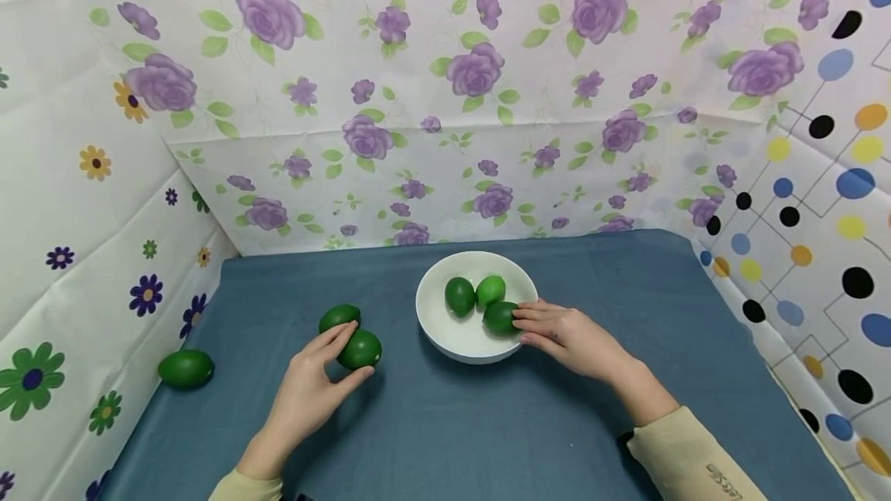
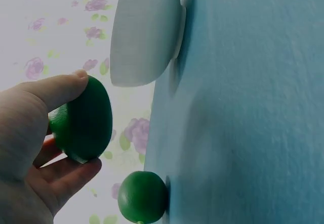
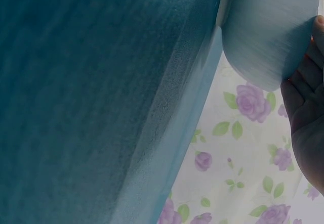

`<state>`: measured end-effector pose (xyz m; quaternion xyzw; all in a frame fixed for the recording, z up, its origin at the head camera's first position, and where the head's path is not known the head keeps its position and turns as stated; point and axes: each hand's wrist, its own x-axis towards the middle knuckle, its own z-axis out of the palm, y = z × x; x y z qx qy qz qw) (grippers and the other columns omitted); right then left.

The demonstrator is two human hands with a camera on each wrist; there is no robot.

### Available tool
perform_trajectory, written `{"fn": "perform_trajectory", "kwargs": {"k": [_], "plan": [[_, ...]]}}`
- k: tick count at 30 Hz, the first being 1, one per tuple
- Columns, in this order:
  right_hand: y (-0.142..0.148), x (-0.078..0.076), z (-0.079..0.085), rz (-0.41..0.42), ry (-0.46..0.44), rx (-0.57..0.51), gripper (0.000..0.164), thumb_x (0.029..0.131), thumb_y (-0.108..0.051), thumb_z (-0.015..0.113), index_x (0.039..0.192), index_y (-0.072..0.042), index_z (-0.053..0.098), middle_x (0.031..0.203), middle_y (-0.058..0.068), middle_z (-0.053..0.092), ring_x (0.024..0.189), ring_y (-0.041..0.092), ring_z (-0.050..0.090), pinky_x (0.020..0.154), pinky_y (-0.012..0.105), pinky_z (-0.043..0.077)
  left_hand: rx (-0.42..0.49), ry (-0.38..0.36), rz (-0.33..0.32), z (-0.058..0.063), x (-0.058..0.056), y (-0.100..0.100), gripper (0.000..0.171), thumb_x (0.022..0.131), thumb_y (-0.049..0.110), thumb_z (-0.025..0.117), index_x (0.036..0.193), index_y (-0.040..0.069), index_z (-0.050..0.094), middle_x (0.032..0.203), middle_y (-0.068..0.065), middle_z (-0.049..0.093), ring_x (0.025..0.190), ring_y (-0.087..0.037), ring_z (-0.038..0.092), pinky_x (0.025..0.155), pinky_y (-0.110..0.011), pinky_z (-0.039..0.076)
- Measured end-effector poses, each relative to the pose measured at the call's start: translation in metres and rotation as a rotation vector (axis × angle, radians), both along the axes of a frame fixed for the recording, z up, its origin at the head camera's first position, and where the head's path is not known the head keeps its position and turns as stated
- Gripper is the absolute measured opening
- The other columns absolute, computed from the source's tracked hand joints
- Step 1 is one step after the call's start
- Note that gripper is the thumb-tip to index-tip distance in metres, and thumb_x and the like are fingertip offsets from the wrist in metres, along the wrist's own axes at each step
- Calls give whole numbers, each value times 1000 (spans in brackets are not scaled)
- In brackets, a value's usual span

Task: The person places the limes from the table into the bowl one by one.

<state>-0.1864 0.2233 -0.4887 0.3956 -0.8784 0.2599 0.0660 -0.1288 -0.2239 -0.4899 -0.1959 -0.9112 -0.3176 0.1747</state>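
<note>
The left hand (image 1: 313, 389) pinches one green fruit (image 1: 360, 350) between its thumb and its fingers, and holds it up off the blue cloth (image 1: 452, 424). This fruit is smooth and a bit shiny, round like a fat egg. Just behind the pinch, a second fruit (image 1: 338, 317) sits on the cloth. Well off to the left of that hand lies a third fruit (image 1: 186, 369), longer and rounded at its ends. To the right of the pinch stands one white bowl (image 1: 437, 319), round and smooth, with a little ring for a foot. Three fruits are in it: a dark one (image 1: 460, 297) on the side nearest the pinch, a lighter green one (image 1: 491, 290) beside it, and another dark one (image 1: 500, 318) in front. That makes six fruits in all. The right hand (image 1: 581, 342) reaches over the bowl's rim on the far side from the pinch, its fingertips at the front dark fruit; I cannot tell if they pinch it. Two pale yellow sleeves (image 1: 696, 454) cover the arms. Around the hands hang three creased sheets: purple roses (image 1: 476, 70) behind, daisies (image 1: 147, 295) on the left, and coloured dots (image 1: 857, 282) on the right.
</note>
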Motion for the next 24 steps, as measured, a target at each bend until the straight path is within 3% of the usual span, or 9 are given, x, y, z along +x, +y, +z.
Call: {"fn": "perform_trajectory", "kwargs": {"k": [10,24], "plan": [[-1,1,2,1,-3,0,37,106,-27,71,139,-10,74,145,8,67,141,25,58,117,50,48,94,34,-23,2,-5,10,76,84,19,96,151,5,62,147,-14,64,126,-35,68,89,-51,65],[2,-1,-3,7,13,-2,38,107,-30,69,139,-12,74,146,7,67,143,26,57,117,50,49,140,8,-78,5,-12,31,76,86,24,94,152,8,61,149,-11,63,132,-33,65,97,-54,62]]}}
